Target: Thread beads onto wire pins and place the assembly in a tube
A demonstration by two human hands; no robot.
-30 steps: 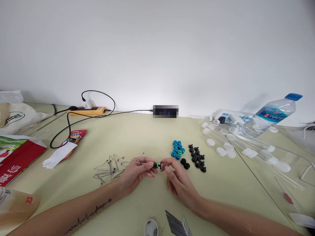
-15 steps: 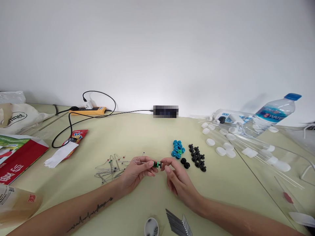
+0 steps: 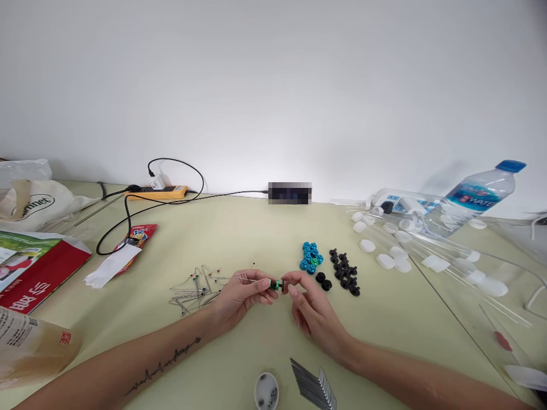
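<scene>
My left hand (image 3: 243, 296) is closed on a small green and black piece (image 3: 276, 285) with thin metal wires running back past its fingers. My right hand (image 3: 311, 302) touches the black end of that piece with its curled fingertips. To the left of the hands lies a loose pile of thin metal pins (image 3: 192, 293) with small coloured ends. Blue round parts (image 3: 307, 259), one of them green, are grouped behind my right hand, and several black knob-like parts (image 3: 344, 270) lie to their right.
Near the front edge are a small white dish (image 3: 266, 392) and a row of bent metal rods (image 3: 314, 384). White caps (image 3: 385, 261), clear tubes and a water bottle (image 3: 481, 193) lie right; a cup (image 3: 40, 347), red box (image 3: 47, 273) and orange power strip (image 3: 166, 193) left.
The whole view has shifted slightly, so things appear a little further right. Both hands keep nearly the same pose around the green and black piece.
</scene>
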